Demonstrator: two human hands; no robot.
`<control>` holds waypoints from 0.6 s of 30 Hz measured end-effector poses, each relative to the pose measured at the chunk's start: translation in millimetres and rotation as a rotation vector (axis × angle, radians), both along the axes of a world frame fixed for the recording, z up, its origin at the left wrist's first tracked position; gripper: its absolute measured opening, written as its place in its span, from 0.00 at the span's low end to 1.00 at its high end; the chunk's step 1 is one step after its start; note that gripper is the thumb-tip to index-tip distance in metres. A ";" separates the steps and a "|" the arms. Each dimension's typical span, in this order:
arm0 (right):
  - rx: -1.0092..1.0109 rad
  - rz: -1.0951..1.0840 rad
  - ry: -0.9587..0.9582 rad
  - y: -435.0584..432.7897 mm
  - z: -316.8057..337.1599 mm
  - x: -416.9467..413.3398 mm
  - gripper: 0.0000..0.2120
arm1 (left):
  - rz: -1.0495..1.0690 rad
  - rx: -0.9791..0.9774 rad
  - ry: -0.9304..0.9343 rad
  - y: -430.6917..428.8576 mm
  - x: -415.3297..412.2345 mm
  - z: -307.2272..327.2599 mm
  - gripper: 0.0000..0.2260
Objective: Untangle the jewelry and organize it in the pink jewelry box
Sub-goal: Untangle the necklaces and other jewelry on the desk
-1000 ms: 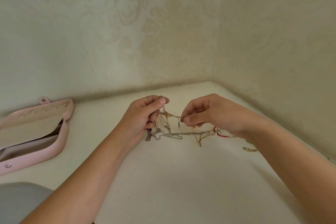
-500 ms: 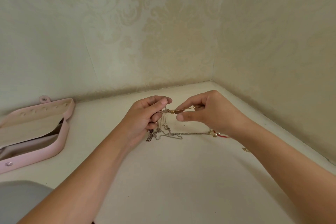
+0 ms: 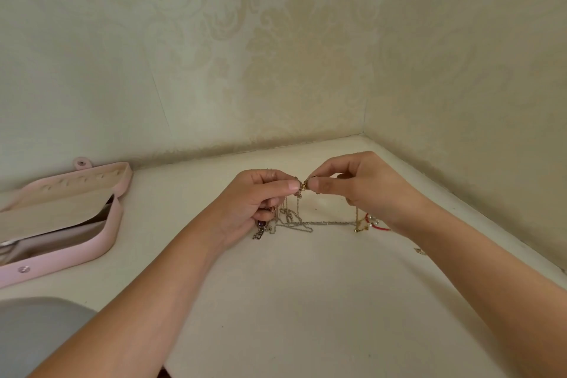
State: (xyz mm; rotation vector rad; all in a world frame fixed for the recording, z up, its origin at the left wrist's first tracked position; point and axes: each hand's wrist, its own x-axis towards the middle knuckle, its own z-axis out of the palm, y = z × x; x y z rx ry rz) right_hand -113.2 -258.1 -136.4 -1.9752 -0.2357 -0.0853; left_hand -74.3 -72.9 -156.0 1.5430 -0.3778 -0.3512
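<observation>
Now, handling: the jewelry (image 3: 294,219) is looking light, limp and very thin. By my judgement the fine chains are liable to slip out of a loose pinch and to kink or snap under a hard pull.
Where to take hold: judged best close on either side of a knot, at a clasp or a link, not by a pendant or a long free run.
Appearance: several silver and gold chains are crossing one another in a loose tangle. A dark purple pendant (image 3: 261,223) and a letter charm (image 3: 258,235) are hanging at its left end. A red cord with pearls (image 3: 372,222) is trailing at its right end.
Left hand (image 3: 257,202): thumb and forefinger are pinching a chain at the top of the tangle. The other fingers are curling around further strands.
Right hand (image 3: 365,190): thumb and forefinger are pinching a small gold clasp (image 3: 304,185), almost touching the left thumb (image 3: 291,185). The remaining fingers are curling loosely.
Location: the upper strands are hanging lifted between both hands, while the lower loops are lying on the bench (image 3: 306,301), towards its back right corner.
Box: the pink jewelry box (image 3: 61,264) is lying open at the left edge of the bench, well apart from the tangle. No chain is showing inside it.
Other item: a small gold piece (image 3: 419,251) is lying apart, near the right edge.
Step in hand: apparently the working loose of one clasp. Sorting into the box is not yet begun.
</observation>
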 end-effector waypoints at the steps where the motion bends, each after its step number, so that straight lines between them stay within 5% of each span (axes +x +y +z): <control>1: 0.005 0.004 -0.019 1.1 -0.2 0.1 0.03 | -0.001 0.011 0.005 -0.3 -0.1 -0.2 0.03; 18: -0.103 0.061 -0.170 -2.8 4.2 -1.2 0.08 | -0.014 0.047 0.015 -0.2 -0.6 -1.5 0.02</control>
